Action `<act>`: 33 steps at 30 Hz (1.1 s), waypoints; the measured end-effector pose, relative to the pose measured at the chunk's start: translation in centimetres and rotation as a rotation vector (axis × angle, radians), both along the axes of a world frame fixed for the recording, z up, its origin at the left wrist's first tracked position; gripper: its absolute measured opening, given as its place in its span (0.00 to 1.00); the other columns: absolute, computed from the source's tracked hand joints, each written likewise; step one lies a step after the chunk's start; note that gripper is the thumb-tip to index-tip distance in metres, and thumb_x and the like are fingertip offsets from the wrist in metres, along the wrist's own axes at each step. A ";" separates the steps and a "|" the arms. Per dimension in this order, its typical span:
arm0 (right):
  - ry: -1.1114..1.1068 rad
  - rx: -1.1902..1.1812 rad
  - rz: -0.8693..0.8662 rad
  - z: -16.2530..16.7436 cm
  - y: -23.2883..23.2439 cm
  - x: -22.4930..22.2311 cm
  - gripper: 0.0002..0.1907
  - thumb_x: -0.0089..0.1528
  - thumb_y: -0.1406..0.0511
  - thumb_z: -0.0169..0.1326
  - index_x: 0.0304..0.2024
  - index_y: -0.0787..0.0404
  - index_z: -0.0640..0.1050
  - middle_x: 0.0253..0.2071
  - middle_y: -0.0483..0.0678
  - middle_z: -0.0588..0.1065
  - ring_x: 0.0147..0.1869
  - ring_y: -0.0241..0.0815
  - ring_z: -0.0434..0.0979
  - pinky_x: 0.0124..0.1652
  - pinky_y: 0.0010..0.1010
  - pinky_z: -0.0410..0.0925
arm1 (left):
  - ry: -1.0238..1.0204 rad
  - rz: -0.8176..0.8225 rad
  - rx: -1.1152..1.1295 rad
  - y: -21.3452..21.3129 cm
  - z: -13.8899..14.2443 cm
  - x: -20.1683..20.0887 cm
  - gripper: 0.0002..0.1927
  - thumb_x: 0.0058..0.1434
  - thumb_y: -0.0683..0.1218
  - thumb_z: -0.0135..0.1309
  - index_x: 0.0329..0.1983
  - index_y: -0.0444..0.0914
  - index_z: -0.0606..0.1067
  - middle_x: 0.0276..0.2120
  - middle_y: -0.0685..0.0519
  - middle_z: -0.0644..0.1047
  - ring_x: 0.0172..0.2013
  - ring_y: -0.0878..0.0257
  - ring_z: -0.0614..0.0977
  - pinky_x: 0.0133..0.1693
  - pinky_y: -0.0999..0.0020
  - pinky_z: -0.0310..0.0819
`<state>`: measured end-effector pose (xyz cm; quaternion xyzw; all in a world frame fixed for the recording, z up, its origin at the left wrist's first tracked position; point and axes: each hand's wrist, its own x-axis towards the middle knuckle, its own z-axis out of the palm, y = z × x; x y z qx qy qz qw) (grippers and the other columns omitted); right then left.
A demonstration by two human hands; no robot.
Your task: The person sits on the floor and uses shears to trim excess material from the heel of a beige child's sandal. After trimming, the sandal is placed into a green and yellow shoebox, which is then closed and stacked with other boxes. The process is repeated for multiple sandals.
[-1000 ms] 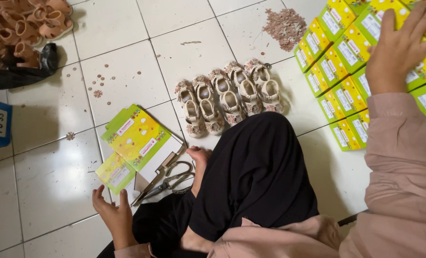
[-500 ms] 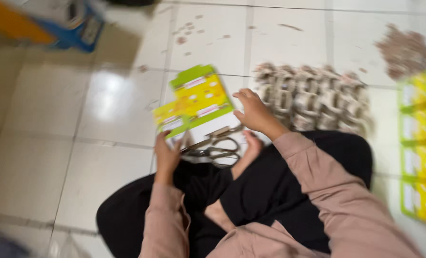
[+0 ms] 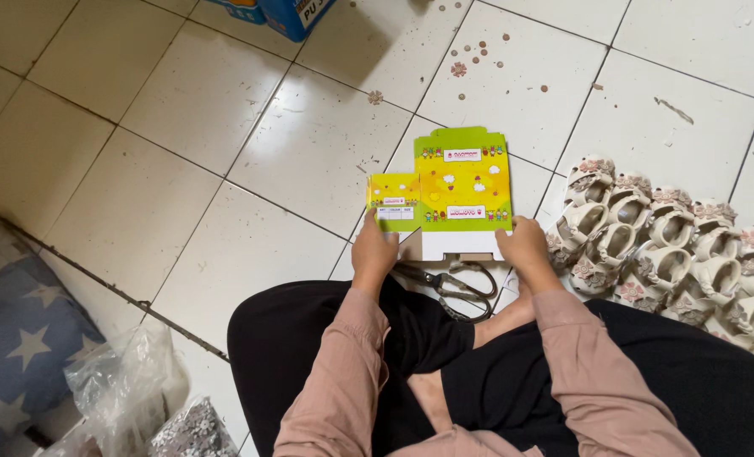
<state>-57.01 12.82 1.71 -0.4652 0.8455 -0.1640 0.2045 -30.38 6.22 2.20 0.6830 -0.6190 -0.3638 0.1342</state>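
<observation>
At the bottom of the frame the person sits on the floor, legs folded in black trousers, both pink sleeves reaching forward. In the lower left corner lie a crumpled clear plastic bag and a blue cushion with pale stars, well apart from the hands.

Just ahead of the knees, a pair of scissors rests on the tiles, near both hands, probably kept there for easy reach.

The left hand pinches the near left edge of a flat cardboard box blank, its fingers closed on the card. The right hand grips the near right corner the same way, fingers clamped on the white lower flap. Holding the 2 near corners seems to keep the unfolded sheet square and steady. The blank lies at the centre of the frame, printed yellow and green side up, its far flaps pointing away from the person.

To the right, a row of small cream sandals with pink flowers stands packed side by side, just beside the right hand.

Farther off, small pinkish scraps dot the tiles, and a blue carton cuts the top edge.
</observation>
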 end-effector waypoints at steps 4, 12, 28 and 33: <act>-0.136 -0.058 -0.057 1.7 0.0 -0.3 0.21 0.59 0.60 0.59 0.51 0.65 0.80 0.49 0.61 0.80 0.52 0.58 0.81 0.53 0.43 0.72 | -0.093 -0.052 -0.330 0.6 0.5 0.2 0.45 0.46 0.51 0.71 0.65 0.37 0.63 0.57 0.33 0.72 0.55 0.39 0.76 0.52 0.54 0.73; -1.328 -0.517 0.401 6.1 3.8 0.9 0.43 0.57 0.76 0.60 0.72 0.64 0.58 0.66 0.53 0.68 0.68 0.43 0.71 0.64 0.39 0.68 | 0.315 -0.047 -0.262 1.5 2.7 -0.8 0.52 0.45 0.54 0.73 0.67 0.34 0.57 0.49 0.37 0.78 0.45 0.48 0.83 0.43 0.59 0.79; -1.284 -0.596 -0.418 1.4 0.4 7.2 0.21 0.63 0.71 0.49 0.59 0.65 0.68 0.55 0.46 0.75 0.61 0.44 0.77 0.60 0.41 0.72 | 1.114 0.058 0.029 1.7 0.9 -0.3 0.37 0.63 0.39 0.53 0.71 0.35 0.50 0.56 0.33 0.75 0.44 0.55 0.86 0.42 0.65 0.84; -0.286 -0.574 0.053 6.0 1.2 5.2 0.18 0.67 0.66 0.51 0.57 0.68 0.75 0.55 0.60 0.75 0.59 0.54 0.77 0.55 0.44 0.73 | 1.537 -0.015 0.339 1.6 0.5 0.3 0.49 0.56 0.42 0.58 0.78 0.35 0.47 0.55 0.36 0.73 0.44 0.50 0.82 0.38 0.57 0.83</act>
